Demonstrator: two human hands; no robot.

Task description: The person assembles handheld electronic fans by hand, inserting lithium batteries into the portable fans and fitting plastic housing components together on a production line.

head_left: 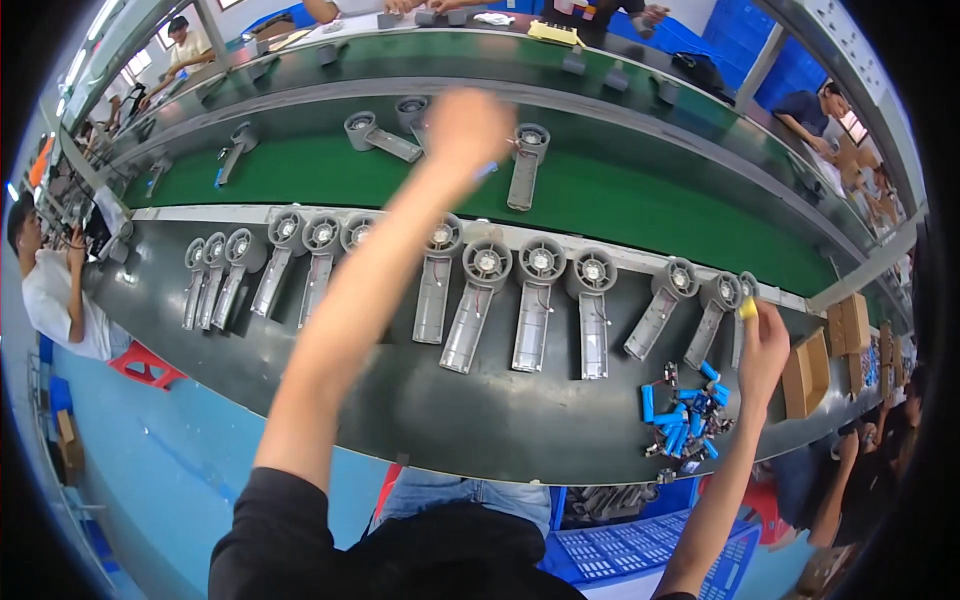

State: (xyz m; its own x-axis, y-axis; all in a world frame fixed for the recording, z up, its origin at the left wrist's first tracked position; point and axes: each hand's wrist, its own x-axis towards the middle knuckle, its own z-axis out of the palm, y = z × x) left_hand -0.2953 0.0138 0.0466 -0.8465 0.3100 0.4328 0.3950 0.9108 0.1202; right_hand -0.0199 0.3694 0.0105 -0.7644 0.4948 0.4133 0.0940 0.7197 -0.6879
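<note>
My left hand (pixel 468 130) is stretched over the green conveyor belt (pixel 620 190), blurred, so its fingers do not show clearly. A small blue piece (pixel 486 170) shows at its edge; whether it is held I cannot tell. Near that hand on the belt lie grey handheld fan bodies (pixel 524 180). At the right end of the workbench my right hand (pixel 765 350) has its fingers drawn together, with a small yellow bit (pixel 747 309) at the tips. It is beside the last fan bodies (pixel 712 315) of a row with round heads and open handles.
Blue cylindrical batteries with wires (pixel 682 415) lie heaped on the dark workbench (pixel 450 420). An open cardboard box (pixel 806 375) stands to the right. Below the edge is a blue basket (pixel 620 548). Co-workers sit left, right and across the belt.
</note>
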